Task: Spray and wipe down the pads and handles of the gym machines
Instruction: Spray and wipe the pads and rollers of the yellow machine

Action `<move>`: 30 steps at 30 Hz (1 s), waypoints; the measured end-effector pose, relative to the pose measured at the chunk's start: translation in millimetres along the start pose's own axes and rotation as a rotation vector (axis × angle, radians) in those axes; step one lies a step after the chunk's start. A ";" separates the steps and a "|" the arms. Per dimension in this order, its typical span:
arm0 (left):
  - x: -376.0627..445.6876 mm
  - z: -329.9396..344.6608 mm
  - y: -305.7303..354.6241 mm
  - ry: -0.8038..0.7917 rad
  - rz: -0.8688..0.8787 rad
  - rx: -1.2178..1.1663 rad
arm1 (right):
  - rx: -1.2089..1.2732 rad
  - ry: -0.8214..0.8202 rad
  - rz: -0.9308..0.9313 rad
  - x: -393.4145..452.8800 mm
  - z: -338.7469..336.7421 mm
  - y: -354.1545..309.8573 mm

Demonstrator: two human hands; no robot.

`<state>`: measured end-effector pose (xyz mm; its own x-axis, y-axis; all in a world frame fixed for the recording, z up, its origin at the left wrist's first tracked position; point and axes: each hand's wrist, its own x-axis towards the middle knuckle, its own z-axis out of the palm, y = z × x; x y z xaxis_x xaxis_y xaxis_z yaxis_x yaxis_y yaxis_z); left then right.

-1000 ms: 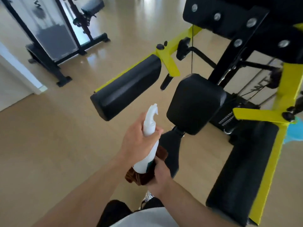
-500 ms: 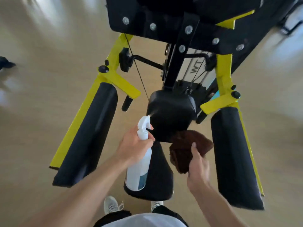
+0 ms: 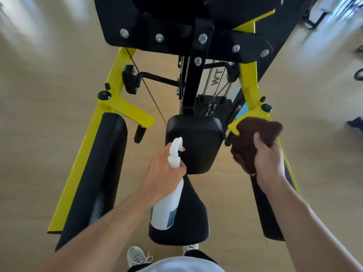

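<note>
Here the left hand (image 3: 164, 169) gripped the spray bottle (image 3: 169, 195), nozzle near the back pad (image 3: 196, 142). The right hand (image 3: 268, 160) clutched the brown cloth (image 3: 253, 138) just beside it. Best, probably, to mist evenly, then wipe promptly.

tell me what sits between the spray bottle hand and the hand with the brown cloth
In the head view, the square black pad lies between the left hand gripping the spray bottle and the right hand holding the brown cloth.

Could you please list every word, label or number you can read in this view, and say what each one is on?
"WT": on the pale panel behind the black upright of the machine, letters turned sideways.
Label on the spray bottle: blue patch only, no text readable.
Nothing else legible.
</note>
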<state>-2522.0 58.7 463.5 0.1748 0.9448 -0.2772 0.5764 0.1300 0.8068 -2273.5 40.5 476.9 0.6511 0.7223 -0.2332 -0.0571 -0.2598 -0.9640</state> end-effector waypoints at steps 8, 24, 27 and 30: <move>0.9 7.7 11.1 0.076 -0.098 -0.027 | -0.101 -0.448 0.372 76.6 58.8 -40.1; 15.7 28.2 53.7 0.030 -0.011 0.151 | 0.446 -0.502 0.461 122.1 5.2 39.0; 13.7 35.4 59.8 -0.027 0.000 0.205 | 0.446 -0.518 0.440 124.9 6.7 42.3; 10.8 47.3 68.1 -0.095 0.026 0.280 | 0.451 -0.515 0.441 127.5 6.1 43.2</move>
<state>-2443.2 63.5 490.7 0.2587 0.9128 -0.3161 0.7659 0.0055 0.6429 -2197.6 125.2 404.8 0.0737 0.8467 -0.5269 -0.5981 -0.3852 -0.7028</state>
